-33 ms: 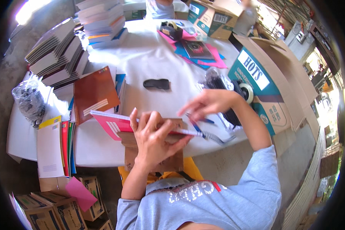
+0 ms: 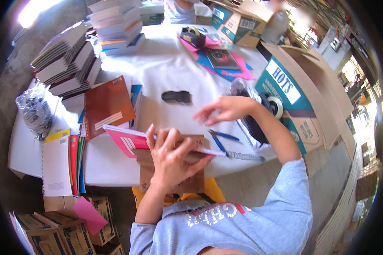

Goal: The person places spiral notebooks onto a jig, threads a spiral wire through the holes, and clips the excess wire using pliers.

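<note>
My left hand [image 2: 169,157] grips a pink notebook [image 2: 122,139], holding it tilted over brown cardboard [image 2: 147,173] at the table's near edge. A loose wire spiral coil [image 2: 246,157] sticks out to the right from the notebook's end. Above the table, my right hand [image 2: 230,109] has its fingers apart and slightly blurred, with nothing visible in them. Just below it lie blue-handled pliers [image 2: 220,138], close to the coil. A flat black object [image 2: 176,97] rests in the middle of the white tablecloth [image 2: 157,55].
Notebook stacks [image 2: 66,63] and a brown-covered notebook [image 2: 110,106] stand left, beside a clear bag of dark pieces [image 2: 34,111]. On the right are a bundle of black coils [image 2: 253,125], a tape roll [image 2: 275,105] and an open carton [image 2: 281,85]. A tape dispenser [image 2: 193,38] sits far back.
My right hand has moved slightly left and up, away from the pliers, which now show more fully. The coil, bent and blurred before, now lies straighter. My left hand keeps its hold on the notebook.
</note>
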Demonstrator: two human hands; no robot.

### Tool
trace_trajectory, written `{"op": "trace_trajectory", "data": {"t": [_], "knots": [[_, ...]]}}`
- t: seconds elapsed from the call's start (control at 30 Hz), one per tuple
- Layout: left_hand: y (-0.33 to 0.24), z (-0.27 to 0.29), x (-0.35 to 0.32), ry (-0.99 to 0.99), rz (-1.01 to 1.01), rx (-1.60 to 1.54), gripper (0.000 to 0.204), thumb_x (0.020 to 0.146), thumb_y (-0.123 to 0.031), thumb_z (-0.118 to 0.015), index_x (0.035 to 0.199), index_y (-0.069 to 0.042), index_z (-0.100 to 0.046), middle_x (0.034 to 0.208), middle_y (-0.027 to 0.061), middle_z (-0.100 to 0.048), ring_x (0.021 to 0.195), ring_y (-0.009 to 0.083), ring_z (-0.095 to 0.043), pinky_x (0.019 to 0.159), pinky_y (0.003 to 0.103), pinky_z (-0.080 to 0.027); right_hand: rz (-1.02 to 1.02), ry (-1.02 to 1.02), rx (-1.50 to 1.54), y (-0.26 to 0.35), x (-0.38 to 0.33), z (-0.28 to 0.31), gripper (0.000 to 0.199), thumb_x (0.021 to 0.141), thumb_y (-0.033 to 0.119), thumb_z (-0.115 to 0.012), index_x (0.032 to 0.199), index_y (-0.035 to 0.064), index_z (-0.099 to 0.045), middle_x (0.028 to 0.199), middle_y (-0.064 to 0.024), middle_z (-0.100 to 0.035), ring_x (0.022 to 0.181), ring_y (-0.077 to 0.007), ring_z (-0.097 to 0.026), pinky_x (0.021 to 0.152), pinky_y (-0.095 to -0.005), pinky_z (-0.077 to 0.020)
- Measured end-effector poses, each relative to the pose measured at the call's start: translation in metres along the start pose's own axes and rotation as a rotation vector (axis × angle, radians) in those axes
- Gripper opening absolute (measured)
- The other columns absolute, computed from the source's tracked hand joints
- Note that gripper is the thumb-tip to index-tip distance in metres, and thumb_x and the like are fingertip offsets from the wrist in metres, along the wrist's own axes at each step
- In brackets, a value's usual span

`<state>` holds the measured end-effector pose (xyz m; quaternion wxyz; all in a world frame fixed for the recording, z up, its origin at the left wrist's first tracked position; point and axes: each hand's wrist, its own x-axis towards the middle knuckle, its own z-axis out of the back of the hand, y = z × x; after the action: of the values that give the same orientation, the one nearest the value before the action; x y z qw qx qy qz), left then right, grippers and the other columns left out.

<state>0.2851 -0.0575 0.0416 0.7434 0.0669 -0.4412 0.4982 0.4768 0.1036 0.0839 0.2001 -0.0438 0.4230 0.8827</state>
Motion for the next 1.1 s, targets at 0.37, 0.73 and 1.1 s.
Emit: {"op": "trace_trajectory", "data": {"t": [0.37, 0.73, 1.1], "knots": [[-0.007, 0.0, -0.005, -0.009, 0.021, 0.12, 0.043, 0.057, -0.051, -0.076, 0.07, -0.013, -0.06, 0.08, 0.0059, -0.045, 0.084, 0.0231, -0.047, 0.094, 0.046, -0.024, -0.202, -0.845, -0.718, -0.18, 0.171, -0.04, 0.047, 0.077, 0.011, -0.052, 0.123, 0.0232, -0.052, 0.112, -0.0067, -0.059, 0.105, -0.0341, -0.054, 0.086, -0.0487, -0.045], [-0.013, -0.01, -0.008, -0.113, 0.068, 0.115, 0.054, 0.055, -0.062, -0.073, 0.074, -0.013, -0.061, 0.088, 0.0086, -0.048, 0.099, 0.0276, -0.048, 0.103, 0.054, -0.013, 0.797, -0.384, 0.663, 0.006, -0.026, -0.092, 0.045, 0.084, 0.039, -0.061, 0.094, -0.0048, -0.066, 0.099, -0.0238, -0.064, 0.099, -0.0346, -0.062, 0.087, -0.0427, -0.0492], [-0.01, -0.022, -0.011, -0.218, 0.018, 0.209, 0.055, 0.052, -0.064, -0.075, 0.07, -0.014, -0.057, 0.092, 0.008, -0.048, 0.106, 0.0276, -0.049, 0.106, 0.056, -0.003, 0.159, -0.67, 0.12, 0.0, -0.036, -0.066, 0.01, 0.078, 0.009, -0.065, 0.077, 0.0002, -0.069, 0.08, -0.0169, -0.068, 0.074, -0.0281, -0.066, 0.07, -0.0366, -0.0529]]}}
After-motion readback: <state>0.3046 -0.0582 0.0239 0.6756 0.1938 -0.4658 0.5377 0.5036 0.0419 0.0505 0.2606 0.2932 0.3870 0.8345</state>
